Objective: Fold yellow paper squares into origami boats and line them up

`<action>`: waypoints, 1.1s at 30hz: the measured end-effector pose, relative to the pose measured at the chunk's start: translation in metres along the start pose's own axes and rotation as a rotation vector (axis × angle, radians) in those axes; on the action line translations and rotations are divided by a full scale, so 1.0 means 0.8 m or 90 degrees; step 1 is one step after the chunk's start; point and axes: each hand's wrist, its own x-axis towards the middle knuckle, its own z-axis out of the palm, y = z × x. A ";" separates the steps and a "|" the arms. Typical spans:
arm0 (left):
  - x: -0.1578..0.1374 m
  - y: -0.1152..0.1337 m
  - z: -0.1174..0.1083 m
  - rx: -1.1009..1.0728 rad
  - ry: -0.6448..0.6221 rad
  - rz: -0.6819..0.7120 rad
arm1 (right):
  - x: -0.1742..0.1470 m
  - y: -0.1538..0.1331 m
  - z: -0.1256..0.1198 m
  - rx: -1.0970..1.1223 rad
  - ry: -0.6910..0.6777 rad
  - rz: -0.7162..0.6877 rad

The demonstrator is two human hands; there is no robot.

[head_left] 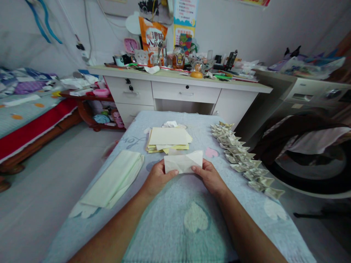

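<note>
A creased sheet of white paper [183,163] is held up over the cloth-covered table, wider than it is tall. My left hand [158,176] grips its left end, thumb in front and fingers behind. At the right end my right hand [210,176] pinches it the same way. Just beyond the sheet lies a stack of cream and yellow paper [168,137]. Long folded pale-green sheets [115,179] rest to the left of my left hand. Folded paper boats [241,155] stand in rows along the table's right side.
The table wears a light blue cloth [170,233] with heart patterns. Behind it stands a white desk [186,89] crowded with jars, a snack bag [154,40] and small items. A washing machine [309,95] with cloth at its door is on the right, a bed [35,113] on the left.
</note>
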 end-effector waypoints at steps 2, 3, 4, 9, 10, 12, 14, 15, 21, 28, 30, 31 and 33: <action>0.000 0.002 0.001 -0.022 0.000 0.004 | -0.001 0.000 0.000 0.000 0.009 0.004; 0.001 0.003 0.002 -0.043 -0.001 0.008 | 0.000 0.000 0.001 0.000 0.008 0.005; 0.001 0.004 0.002 -0.065 -0.001 0.012 | 0.000 0.000 0.001 0.000 0.005 0.005; 0.003 0.005 0.000 -0.123 0.023 0.014 | 0.000 -0.002 0.004 -0.024 -0.028 0.018; 0.003 0.005 0.000 -0.124 0.025 0.008 | 0.000 -0.002 0.004 -0.029 -0.034 0.023; 0.004 0.004 -0.001 -0.124 0.023 0.000 | -0.001 0.000 0.003 -0.032 -0.038 0.027; 0.004 0.003 -0.001 -0.122 0.024 -0.012 | -0.001 0.001 0.002 -0.024 -0.034 0.020; 0.003 0.003 -0.001 -0.119 0.023 -0.021 | -0.001 0.001 0.002 -0.019 -0.031 0.015; 0.001 0.003 -0.002 -0.103 0.003 -0.039 | -0.001 0.000 0.002 -0.022 -0.004 0.005; 0.002 0.004 0.000 -0.144 0.007 -0.001 | 0.000 0.003 0.003 -0.020 -0.016 0.011; 0.003 0.004 0.001 -0.150 0.019 -0.005 | 0.001 0.005 0.003 -0.018 -0.011 0.017; 0.004 0.003 0.002 -0.148 0.026 -0.009 | 0.001 0.005 0.003 -0.017 -0.007 0.020; 0.005 0.001 0.002 -0.133 0.037 -0.019 | 0.001 0.006 0.002 -0.017 0.003 0.026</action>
